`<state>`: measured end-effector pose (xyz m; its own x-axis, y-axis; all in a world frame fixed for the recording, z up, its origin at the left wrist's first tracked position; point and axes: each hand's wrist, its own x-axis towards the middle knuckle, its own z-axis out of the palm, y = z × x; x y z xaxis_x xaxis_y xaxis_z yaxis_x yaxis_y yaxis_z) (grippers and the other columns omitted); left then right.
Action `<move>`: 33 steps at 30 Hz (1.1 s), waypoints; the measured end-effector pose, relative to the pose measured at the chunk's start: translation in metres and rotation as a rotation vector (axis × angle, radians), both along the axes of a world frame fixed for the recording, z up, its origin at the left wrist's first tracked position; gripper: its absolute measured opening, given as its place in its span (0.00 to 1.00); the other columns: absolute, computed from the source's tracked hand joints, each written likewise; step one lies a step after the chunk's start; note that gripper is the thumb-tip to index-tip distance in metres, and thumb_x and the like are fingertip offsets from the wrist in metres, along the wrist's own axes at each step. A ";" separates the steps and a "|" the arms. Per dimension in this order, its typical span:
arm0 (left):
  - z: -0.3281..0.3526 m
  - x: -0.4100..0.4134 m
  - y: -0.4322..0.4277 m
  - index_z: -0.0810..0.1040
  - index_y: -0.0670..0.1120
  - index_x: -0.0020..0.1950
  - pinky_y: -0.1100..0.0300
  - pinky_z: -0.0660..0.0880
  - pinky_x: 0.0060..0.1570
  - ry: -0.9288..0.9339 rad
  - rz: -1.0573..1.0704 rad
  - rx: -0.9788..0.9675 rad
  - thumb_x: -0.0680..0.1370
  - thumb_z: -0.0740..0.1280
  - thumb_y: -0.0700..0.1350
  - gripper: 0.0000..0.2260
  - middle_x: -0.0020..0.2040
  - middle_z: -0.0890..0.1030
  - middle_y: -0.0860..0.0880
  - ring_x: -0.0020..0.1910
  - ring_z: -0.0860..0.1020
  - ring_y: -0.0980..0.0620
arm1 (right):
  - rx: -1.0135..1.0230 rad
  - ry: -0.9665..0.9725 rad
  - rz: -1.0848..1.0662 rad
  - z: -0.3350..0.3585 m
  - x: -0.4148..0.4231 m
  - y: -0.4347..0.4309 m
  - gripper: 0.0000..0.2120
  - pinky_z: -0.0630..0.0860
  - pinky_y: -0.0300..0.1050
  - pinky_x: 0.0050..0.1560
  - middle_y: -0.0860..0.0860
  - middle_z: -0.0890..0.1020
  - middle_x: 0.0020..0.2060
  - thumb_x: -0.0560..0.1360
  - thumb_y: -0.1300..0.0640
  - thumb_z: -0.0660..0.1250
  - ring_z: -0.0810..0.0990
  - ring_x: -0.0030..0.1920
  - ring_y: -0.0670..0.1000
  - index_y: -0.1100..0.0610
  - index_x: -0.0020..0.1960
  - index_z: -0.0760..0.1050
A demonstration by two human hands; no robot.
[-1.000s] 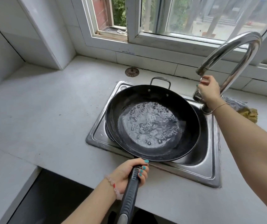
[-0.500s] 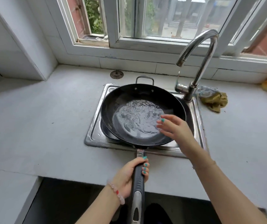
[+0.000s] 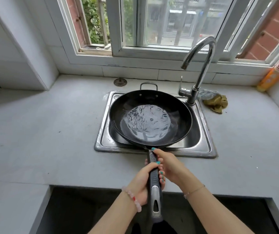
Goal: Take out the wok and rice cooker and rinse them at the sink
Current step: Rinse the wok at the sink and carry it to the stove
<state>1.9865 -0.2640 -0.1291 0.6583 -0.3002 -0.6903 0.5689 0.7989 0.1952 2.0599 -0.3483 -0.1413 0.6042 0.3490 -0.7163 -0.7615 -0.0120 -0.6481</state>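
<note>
Both clamped on the wok handle (image 3: pixel 154 179): left grip (image 3: pixel 141 182) mid-length, right grip (image 3: pixel 168 167) just ahead, nearer the pan. I see the wok (image 3: pixel 150 119) over the sink (image 3: pixel 102 132), water pooled inside, its long axis running straight back toward me across the tabletop's (image 3: pixel 50 132) near edge.

A black wok (image 3: pixel 150 119) fills nearly the whole sink (image 3: pixel 204 132), leaving only a narrow strip of basin along its right side. A tall faucet (image 3: pixel 201 65) rises at the far right corner and arches toward the wok. The left hand (image 3: pixel 142 181) and right hand (image 3: pixel 169 166) crowd the handle. Wide counter (image 3: pixel 42 132) stretches leftward. A crumpled cloth (image 3: pixel 216 103) and an orange bottle (image 3: pixel 270 76) occupy the far right.
</note>
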 end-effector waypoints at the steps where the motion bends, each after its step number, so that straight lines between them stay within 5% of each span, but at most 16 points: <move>1: 0.001 0.000 0.000 0.73 0.41 0.36 0.66 0.72 0.22 0.006 -0.008 0.008 0.76 0.64 0.42 0.10 0.27 0.72 0.47 0.21 0.72 0.54 | 0.042 0.074 0.006 -0.002 0.001 0.004 0.16 0.75 0.38 0.29 0.57 0.81 0.31 0.76 0.52 0.64 0.76 0.27 0.50 0.66 0.42 0.76; 6: 0.005 -0.001 0.002 0.72 0.42 0.31 0.67 0.71 0.20 0.031 -0.033 0.048 0.75 0.66 0.43 0.13 0.24 0.70 0.48 0.19 0.71 0.55 | 0.215 0.297 -0.052 -0.006 0.009 0.020 0.12 0.77 0.37 0.27 0.54 0.80 0.27 0.76 0.56 0.65 0.79 0.24 0.49 0.64 0.39 0.74; 15: 0.010 0.006 -0.016 0.65 0.44 0.28 0.69 0.64 0.18 0.001 -0.092 0.509 0.79 0.60 0.43 0.18 0.19 0.66 0.50 0.15 0.65 0.55 | 0.259 0.357 -0.038 -0.005 0.019 0.032 0.19 0.62 0.31 0.16 0.46 0.63 0.16 0.77 0.60 0.59 0.61 0.14 0.42 0.54 0.30 0.59; 33: -0.001 -0.017 -0.002 0.66 0.43 0.36 0.65 0.66 0.19 -0.162 -0.117 0.512 0.80 0.57 0.43 0.13 0.22 0.67 0.48 0.18 0.66 0.54 | 0.199 0.053 0.022 -0.002 -0.001 0.037 0.17 0.63 0.36 0.19 0.46 0.62 0.20 0.73 0.62 0.63 0.60 0.18 0.44 0.54 0.29 0.62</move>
<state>1.9690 -0.2661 -0.1306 0.7507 -0.0303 -0.6600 0.5788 0.5119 0.6348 2.0587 -0.3108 -0.1437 0.5583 0.4998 -0.6622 -0.7954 0.0956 -0.5984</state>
